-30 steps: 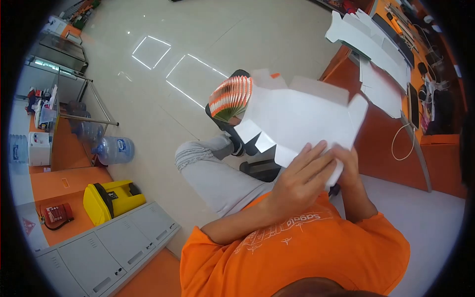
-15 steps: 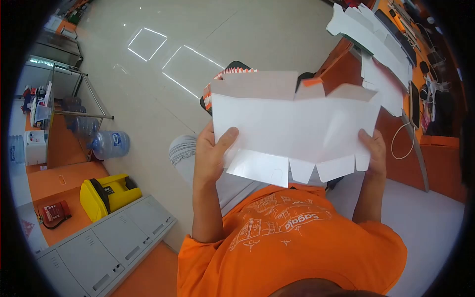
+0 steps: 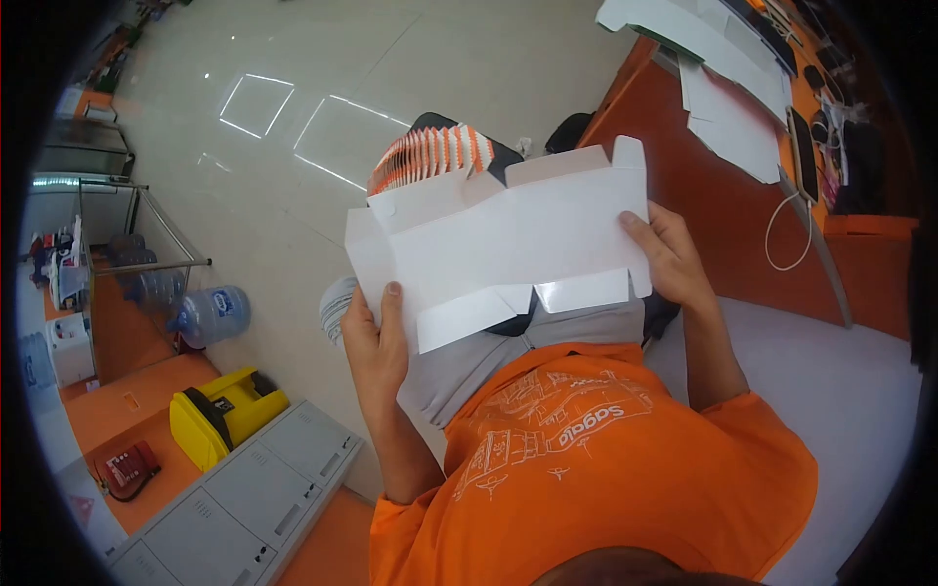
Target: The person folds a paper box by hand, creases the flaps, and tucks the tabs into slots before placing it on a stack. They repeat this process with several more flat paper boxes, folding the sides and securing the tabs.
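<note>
Currently in hand: I see a white cardboard sheet (image 3: 498,230) held out straight ahead of the orange shirt (image 3: 586,459), above the grey trousers (image 3: 459,371).
Sheet's form: opened out, creased across, with flaps along the edges nearest to and farthest from the shirt, and one more flap at each end.
Left hand (image 3: 381,342): ahead of the shirt's left side, gripping the sheet's left end; I make out the thumb on the upper face, while the fingertips are hidden.
Right hand (image 3: 674,259): ahead of the shirt's right side, closed on the sheet's right end, thumb on top; I cannot tell how the other fingers press underneath.
Striped stack (image 3: 420,156): farther ahead of the shirt than the sheet, fanned out in orange and white, its near part covered from my viewpoint by the sheet.
Desk (image 3: 640,127): ahead and to the right of the shirt, bearing white card pieces (image 3: 703,39) and a dark phone (image 3: 802,151) by a looping white cable (image 3: 772,239).
Shirt's left: I have grey lockers (image 3: 234,498), a yellow case (image 3: 230,415) just beyond them, and a water bottle (image 3: 215,314) farther ahead.
</note>
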A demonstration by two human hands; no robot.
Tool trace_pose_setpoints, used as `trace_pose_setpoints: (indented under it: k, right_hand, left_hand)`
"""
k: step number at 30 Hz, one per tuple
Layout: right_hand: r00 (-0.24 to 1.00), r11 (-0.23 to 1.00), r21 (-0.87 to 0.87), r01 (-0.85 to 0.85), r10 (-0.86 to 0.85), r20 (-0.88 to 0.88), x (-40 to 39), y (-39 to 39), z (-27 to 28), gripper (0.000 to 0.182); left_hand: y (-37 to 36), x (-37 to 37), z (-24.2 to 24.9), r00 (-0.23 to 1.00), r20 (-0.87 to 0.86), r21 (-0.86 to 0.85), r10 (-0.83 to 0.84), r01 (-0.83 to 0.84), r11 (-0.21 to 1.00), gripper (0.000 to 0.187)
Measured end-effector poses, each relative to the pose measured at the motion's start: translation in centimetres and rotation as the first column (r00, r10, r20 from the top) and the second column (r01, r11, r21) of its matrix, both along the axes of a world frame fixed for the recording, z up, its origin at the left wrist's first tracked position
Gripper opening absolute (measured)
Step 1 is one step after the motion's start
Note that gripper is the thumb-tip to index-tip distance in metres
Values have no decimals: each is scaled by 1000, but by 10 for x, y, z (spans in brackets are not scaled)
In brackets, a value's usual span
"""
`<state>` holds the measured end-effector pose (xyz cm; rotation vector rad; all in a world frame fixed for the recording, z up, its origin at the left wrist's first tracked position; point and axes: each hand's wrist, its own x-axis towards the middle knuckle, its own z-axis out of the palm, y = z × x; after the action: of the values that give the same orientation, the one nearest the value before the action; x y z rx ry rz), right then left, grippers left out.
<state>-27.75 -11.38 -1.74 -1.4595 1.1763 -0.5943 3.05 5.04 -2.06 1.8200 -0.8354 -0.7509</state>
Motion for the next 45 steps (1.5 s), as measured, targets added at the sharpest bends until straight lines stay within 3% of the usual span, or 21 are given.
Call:
trace_pose_setpoints:
  k: [4, 6, 10, 13, 15, 18, 26, 28, 30, 34, 36, 38, 40, 42, 43, 44, 45]
  right_hand:
    - [993, 994, -30, -100, 98, -61, 1, -3, -2, 33]
    - [987, 991, -15, -132, 130, -89, 2, -6, -3, 33]
    - [964, 963, 55, -263, 264, -12, 0, -9, -12, 32]
    - [961, 958, 84, -275, 271, 49, -5, -9, -12, 33]
    - [957, 949, 145, -280, 263, 124, -11, -13, -8, 33]
    - [917, 905, 165, -392, 370, 149, -9, -6, -2, 33]
    - [806, 763, 265, -590, 539, 244, 16, 27, 10, 34]
    - [820, 777, 267, -569, 512, 256, 13, 28, 10, 34]
    - [834, 793, 270, -546, 482, 269, 8, 25, 8, 34]
    - [882, 852, 260, -453, 386, 272, 0, 13, -6, 32]
    - [936, 915, 242, -322, 271, 223, -1, 6, -8, 31]
    - [953, 931, 218, -291, 261, 156, -2, -5, -13, 30]
    - [982, 984, 118, -133, 115, 150, 5, -12, -11, 30]
    - [985, 980, 132, -148, 134, 109, 9, -16, -20, 38]
    - [997, 984, -163, -69, 65, -29, 20, -12, -23, 43]
    - [989, 893, -450, -23, -45, -140, 28, -10, -24, 50]
    - [964, 835, -548, -59, -95, -250, 29, -5, -21, 63]
  left_hand:
    - [9, 10, -1, 991, -136, 35, 2, 3, 999, 29]
    - [11, 12, -1, 983, -181, -40, 25, -33, 999, 31]
    - [9, 12, 0, 996, -86, -58, -18, 13, 998, 34]
    - [12, 20, -14, 982, -179, -44, 60, -69, 997, 39]
    - [16, 25, -17, 946, -323, -13, 23, -29, 999, 45]
    - [8, 18, -23, 979, -199, -82, -42, 26, 996, 58]
    - [-9, -15, -44, 953, -295, -63, 68, -90, 994, 71]
    - [-5, -8, -50, 961, -268, -49, 62, -78, 996, 70]
    - [4, 7, -54, 762, -648, -144, -13, -106, 984, 66]
    - [10, 2, -42, 729, -682, -125, 66, -204, 971, 68]
    - [11, 6, -44, 867, -497, -71, 40, -86, 994, 66]
    - [12, 4, -34, 847, -531, -48, 25, -60, 997, 63]
    - [10, 0, -33, 825, -565, -29, 10, -31, 999, 61]
    - [7, -5, -47, 789, -608, 19, 90, -99, 995, 55]
    - [6, -9, -49, 790, -607, 16, 88, -98, 995, 55]
    - [7, -15, -50, 820, -560, 32, 121, -125, 992, 53]
    - [6, -20, -51, 847, -509, 45, 153, -152, 987, 50]
